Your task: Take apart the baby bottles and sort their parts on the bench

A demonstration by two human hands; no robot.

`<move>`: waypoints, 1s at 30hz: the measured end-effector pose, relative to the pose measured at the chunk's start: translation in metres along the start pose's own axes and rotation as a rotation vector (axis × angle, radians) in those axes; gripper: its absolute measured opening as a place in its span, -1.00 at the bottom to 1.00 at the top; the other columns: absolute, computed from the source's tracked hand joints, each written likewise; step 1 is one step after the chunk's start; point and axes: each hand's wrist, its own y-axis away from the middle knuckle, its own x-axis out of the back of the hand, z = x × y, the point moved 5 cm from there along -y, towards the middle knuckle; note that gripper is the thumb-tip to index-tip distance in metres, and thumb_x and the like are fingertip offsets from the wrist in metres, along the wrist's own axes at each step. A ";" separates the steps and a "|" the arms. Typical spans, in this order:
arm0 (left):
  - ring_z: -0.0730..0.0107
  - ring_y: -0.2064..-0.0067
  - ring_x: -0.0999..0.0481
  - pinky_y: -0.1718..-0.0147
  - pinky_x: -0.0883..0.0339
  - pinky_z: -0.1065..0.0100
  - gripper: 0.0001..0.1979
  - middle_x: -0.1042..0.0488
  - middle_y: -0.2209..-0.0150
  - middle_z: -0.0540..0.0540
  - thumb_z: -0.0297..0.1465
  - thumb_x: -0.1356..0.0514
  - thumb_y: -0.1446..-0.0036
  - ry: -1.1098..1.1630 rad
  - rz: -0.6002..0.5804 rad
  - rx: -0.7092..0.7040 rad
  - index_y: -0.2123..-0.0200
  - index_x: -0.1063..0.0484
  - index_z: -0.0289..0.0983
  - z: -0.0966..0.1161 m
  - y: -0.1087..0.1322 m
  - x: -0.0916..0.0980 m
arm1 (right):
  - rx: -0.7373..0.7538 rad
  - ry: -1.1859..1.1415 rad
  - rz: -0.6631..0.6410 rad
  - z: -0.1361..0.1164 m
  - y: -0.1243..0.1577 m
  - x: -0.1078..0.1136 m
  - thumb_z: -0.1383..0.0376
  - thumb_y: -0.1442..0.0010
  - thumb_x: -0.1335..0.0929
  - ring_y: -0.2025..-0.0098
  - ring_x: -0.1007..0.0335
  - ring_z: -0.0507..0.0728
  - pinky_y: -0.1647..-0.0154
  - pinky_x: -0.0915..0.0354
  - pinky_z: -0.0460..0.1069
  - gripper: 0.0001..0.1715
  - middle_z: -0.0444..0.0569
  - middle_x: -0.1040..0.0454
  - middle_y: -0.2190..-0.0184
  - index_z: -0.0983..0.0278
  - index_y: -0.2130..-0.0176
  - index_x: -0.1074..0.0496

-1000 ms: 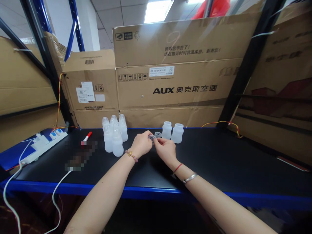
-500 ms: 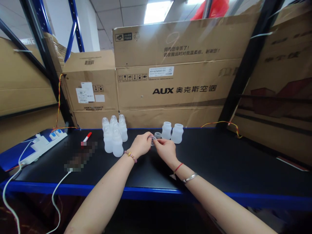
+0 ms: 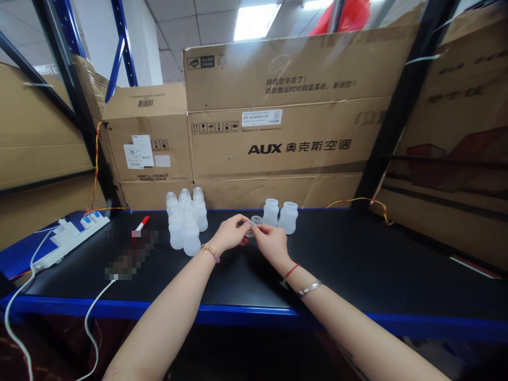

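My left hand (image 3: 227, 235) and my right hand (image 3: 271, 244) meet above the black bench top (image 3: 337, 254), both pinching a small clear plastic ring (image 3: 249, 229) between their fingertips. Just behind it, a second translucent ring or collar (image 3: 257, 219) appears to sit close to my right fingers. Beyond my right hand stand two wide frosted plastic bottles (image 3: 271, 212) (image 3: 288, 217), open at the top. Left of my left hand, a tight group of several frosted baby bottles (image 3: 184, 225) stands upright, with the rear ones partly hidden.
A red-capped marker (image 3: 142, 223) and a pixelated, unreadable object (image 3: 130, 254) lie left of the bottles. A white power strip (image 3: 75, 243) with cables sits at the far left. Cardboard boxes (image 3: 286, 127) line the back, and the bench's blue front edge (image 3: 159, 311) runs below my arms.
My hands have stayed together around the ring, with only slight shifts of the fingers and ring. The head view has barely moved.
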 end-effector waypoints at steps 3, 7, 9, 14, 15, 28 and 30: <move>0.45 0.48 -0.53 0.40 -0.44 0.39 -0.85 -0.51 0.38 -0.03 -0.32 -0.10 -0.26 0.289 -0.080 0.126 0.18 -0.41 -0.24 -0.003 -0.002 -0.005 | -0.018 -0.017 -0.025 0.003 -0.002 -0.002 0.04 -0.06 -0.33 0.45 -0.48 0.17 0.46 -0.22 -0.03 -0.57 0.03 -0.61 0.51 0.30 0.42 -0.64; 0.51 0.49 -0.49 0.37 -0.43 0.43 -0.79 -0.47 0.46 -0.03 -0.31 -0.06 -0.32 0.551 -0.056 0.174 0.26 -0.40 -0.30 -0.006 -0.003 -0.006 | -0.004 0.046 -0.021 -0.003 0.002 0.000 0.04 -0.06 -0.34 0.45 -0.47 0.16 0.44 -0.23 -0.03 -0.59 0.00 -0.60 0.51 0.26 0.38 -0.64; 0.49 0.48 -0.49 0.36 -0.44 0.41 -0.80 -0.47 0.46 -0.05 -0.33 -0.08 -0.32 0.671 -0.040 0.213 0.28 -0.41 -0.32 -0.010 -0.005 -0.006 | -0.003 0.074 -0.006 -0.008 0.004 0.003 -0.01 -0.06 -0.35 0.46 -0.46 0.16 0.45 -0.22 -0.02 -0.56 -0.01 -0.59 0.53 0.25 0.37 -0.64; 0.37 0.44 -0.54 0.39 -0.45 0.37 -0.84 -0.51 0.40 -0.21 -0.42 -0.09 -0.27 0.920 0.033 0.287 0.27 -0.44 -0.38 -0.014 -0.009 0.003 | -0.070 -0.031 0.175 -0.011 0.003 0.027 -0.22 -0.02 -0.35 0.50 -0.43 0.17 0.46 -0.21 0.00 -0.35 0.03 -0.53 0.61 0.30 0.46 -0.59; 0.35 0.43 -0.54 0.40 -0.45 0.37 -0.83 -0.52 0.39 -0.24 -0.44 -0.08 -0.25 0.961 0.036 0.300 0.27 -0.44 -0.39 -0.014 -0.010 0.005 | -0.080 -0.058 0.225 -0.009 0.001 0.033 -0.21 -0.02 -0.36 0.51 -0.42 0.17 0.46 -0.21 0.00 -0.36 0.02 -0.51 0.63 0.31 0.49 -0.57; 0.30 0.39 -0.56 0.41 -0.47 0.34 -0.76 -0.52 0.35 -0.27 -0.44 -0.05 -0.18 1.191 0.085 0.277 0.15 -0.41 -0.42 -0.007 -0.008 0.018 | -0.088 0.148 0.579 0.030 -0.032 0.094 -0.15 0.12 -0.45 0.14 -0.46 0.34 0.09 -0.31 0.17 -0.07 0.13 -0.54 0.27 0.36 -0.08 -0.35; 0.31 0.39 -0.56 0.41 -0.47 0.35 -0.77 -0.52 0.36 -0.27 -0.44 -0.05 -0.18 1.181 0.080 0.275 0.17 -0.41 -0.42 -0.007 -0.008 0.018 | -0.089 0.264 0.600 0.031 -0.034 0.098 -0.19 0.20 -0.47 -0.03 -0.34 0.43 -0.03 -0.24 0.23 0.11 0.21 -0.48 0.11 0.34 -0.17 -0.24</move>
